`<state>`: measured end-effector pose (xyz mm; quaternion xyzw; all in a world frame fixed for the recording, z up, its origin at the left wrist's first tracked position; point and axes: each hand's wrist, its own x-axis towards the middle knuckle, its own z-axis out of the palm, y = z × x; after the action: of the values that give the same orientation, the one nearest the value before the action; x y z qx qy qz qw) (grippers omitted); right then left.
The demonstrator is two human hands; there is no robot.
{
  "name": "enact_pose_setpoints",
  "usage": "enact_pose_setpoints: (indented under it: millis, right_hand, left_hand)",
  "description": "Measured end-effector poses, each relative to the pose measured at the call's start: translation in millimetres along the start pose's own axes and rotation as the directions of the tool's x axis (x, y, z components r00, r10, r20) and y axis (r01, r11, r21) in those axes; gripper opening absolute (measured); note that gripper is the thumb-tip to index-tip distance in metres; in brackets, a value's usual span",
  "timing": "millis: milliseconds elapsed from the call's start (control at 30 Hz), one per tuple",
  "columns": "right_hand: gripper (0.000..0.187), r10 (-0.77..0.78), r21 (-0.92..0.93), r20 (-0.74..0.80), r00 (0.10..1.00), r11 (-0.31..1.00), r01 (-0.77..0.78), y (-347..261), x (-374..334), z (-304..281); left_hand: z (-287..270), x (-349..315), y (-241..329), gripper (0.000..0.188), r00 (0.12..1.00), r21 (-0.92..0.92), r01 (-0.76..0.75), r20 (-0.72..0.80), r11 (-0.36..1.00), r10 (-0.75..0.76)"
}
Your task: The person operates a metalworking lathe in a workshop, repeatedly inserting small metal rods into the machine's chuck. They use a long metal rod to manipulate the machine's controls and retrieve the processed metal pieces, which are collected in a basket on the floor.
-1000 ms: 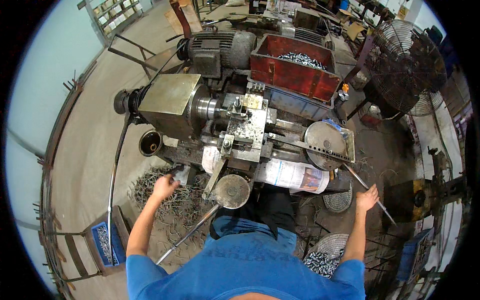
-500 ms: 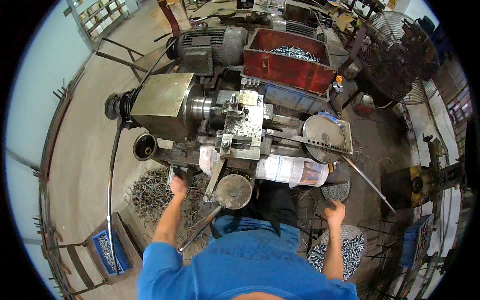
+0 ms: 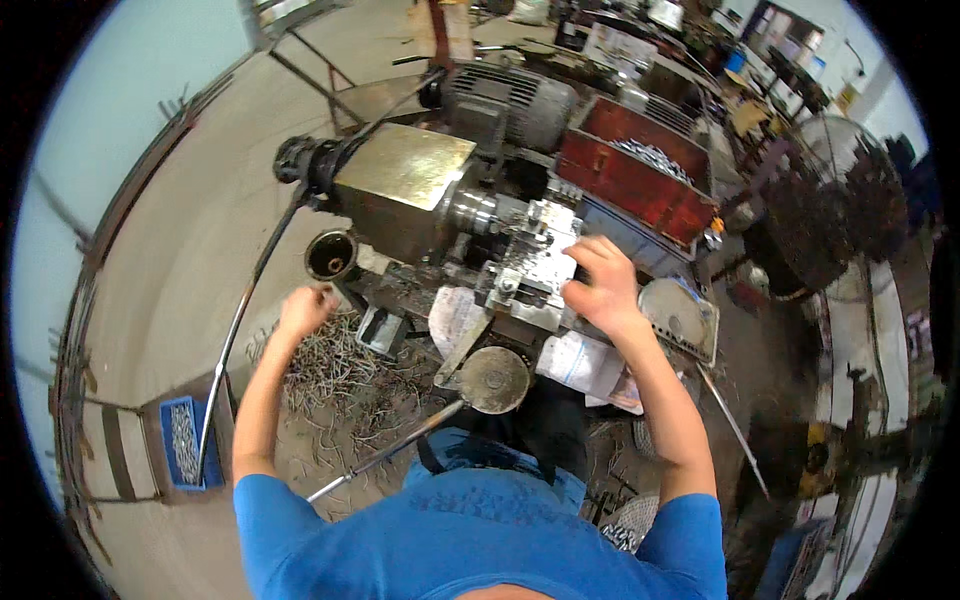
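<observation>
Swinging right hand [image 3: 603, 290] up from parts basket [image 3: 628, 528] to tool block [image 3: 545, 258], probably tending the lathe [image 3: 440, 222], hovering left hand [image 3: 308, 310] near the pot [image 3: 310, 258], not managing to tell either grip's state

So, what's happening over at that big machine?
A person in a blue short-sleeved shirt is at a greasy grey metal machine. The right hand, thumb and fingers apart, is at its shiny silver metal block. The left hand is near tangled grey metal shavings; I can't tell if it holds anything. Beyond, a red box holds small shiny metal pieces.
</observation>
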<state>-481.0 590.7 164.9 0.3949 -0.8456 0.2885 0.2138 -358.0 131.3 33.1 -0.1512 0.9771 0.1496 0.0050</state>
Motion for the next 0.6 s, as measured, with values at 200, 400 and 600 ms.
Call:
enact_pose_setpoints:
  millis: [200, 400, 600]
  right_hand:
    - [0.023, 0.028, -0.379, 0.428, 0.903, 0.913, 0.151, -6, 84, 95]
    - [0.021, 0.072, -0.363, 0.447, 0.892, 0.926, 0.108, 11, 81, 120]
    - [0.019, 0.036, -0.377, 0.463, 0.886, 0.912, 0.16, 6, 84, 125]
  left_hand:
    - [-99, -38, -82, 0.034, 0.853, 0.072, 0.212, -0.501, 0.975, -0.148]
    - [-35, -90, -54, 0.05, 0.855, 0.06, 0.43, -0.347, 0.901, -0.385]
    - [-23, -103, -6, 0.043, 0.865, 0.007, 0.395, -0.341, 0.919, -0.369]
